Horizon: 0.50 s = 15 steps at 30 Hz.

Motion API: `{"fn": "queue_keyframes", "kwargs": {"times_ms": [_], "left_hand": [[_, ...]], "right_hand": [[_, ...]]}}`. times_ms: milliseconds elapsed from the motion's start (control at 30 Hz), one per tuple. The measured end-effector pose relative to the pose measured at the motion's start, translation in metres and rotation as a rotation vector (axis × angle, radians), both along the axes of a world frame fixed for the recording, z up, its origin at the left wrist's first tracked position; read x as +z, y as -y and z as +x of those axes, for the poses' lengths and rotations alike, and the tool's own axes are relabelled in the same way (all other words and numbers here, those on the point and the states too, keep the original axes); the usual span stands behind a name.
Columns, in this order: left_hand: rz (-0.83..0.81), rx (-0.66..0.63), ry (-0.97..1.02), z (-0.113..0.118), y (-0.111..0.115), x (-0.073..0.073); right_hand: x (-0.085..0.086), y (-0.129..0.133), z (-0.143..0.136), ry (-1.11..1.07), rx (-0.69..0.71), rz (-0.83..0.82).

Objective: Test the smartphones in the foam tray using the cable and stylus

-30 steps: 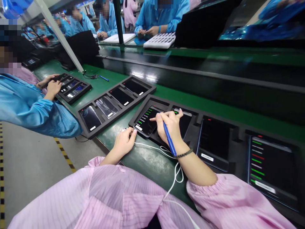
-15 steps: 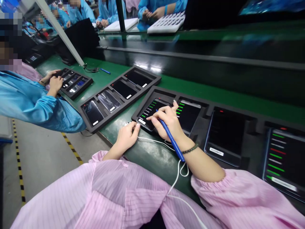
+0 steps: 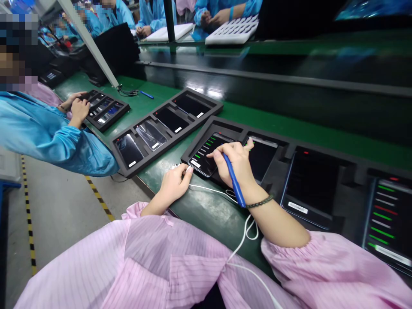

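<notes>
My left hand [image 3: 175, 182] is closed, thumb and finger pinching the end of a white cable [image 3: 210, 189] at the lower edge of the leftmost phone [image 3: 203, 155]. That phone lies in a black tray [image 3: 230, 125], with green and white lines on its screen. Over it, my right hand [image 3: 234, 161] grips a blue pen [image 3: 237, 189] that slants back toward my wrist; a fingertip is just above or on the screen, I cannot tell which. Part of a second phone [image 3: 264, 158] is hidden behind this hand. Farther right are a dark phone [image 3: 310, 184] and one with coloured lines [image 3: 394, 210].
Left of my tray, another tray [image 3: 189, 128] holds several phones. A co-worker's hands [image 3: 79, 109] rest at a smaller tray [image 3: 120, 113]. Another blue pen [image 3: 146, 95] lies on the green table [image 3: 161, 171]. Opposite, people in blue work near white trays [image 3: 231, 32].
My right hand has shifted slightly, and the pen is now steeper, its tip raised off the leftmost screen. My left hand keeps its place at the phone's edge. The whole view has moved a little.
</notes>
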<state>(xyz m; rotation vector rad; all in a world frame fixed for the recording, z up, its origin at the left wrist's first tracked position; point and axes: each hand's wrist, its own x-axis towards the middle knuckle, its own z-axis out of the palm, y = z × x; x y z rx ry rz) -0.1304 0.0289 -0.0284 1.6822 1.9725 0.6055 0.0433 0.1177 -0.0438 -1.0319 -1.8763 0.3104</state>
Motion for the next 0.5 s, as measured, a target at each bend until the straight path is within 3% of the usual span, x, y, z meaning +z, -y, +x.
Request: {"fn": "queue_keyframes", "kwargs": {"times_ms": [333, 500], "left_hand": [[-0.005, -0.012, 0.003, -0.0021, -0.0022, -0.0016], [0.0, -0.012, 0.012, -0.0023, -0.0023, -0.0012]], "right_hand": [[-0.0022, -0.0006, 0.0013, 0.008, -0.024, -0.057], [0.0018, 0.0011, 0.0037, -0.005, -0.044, 0.0]]}}
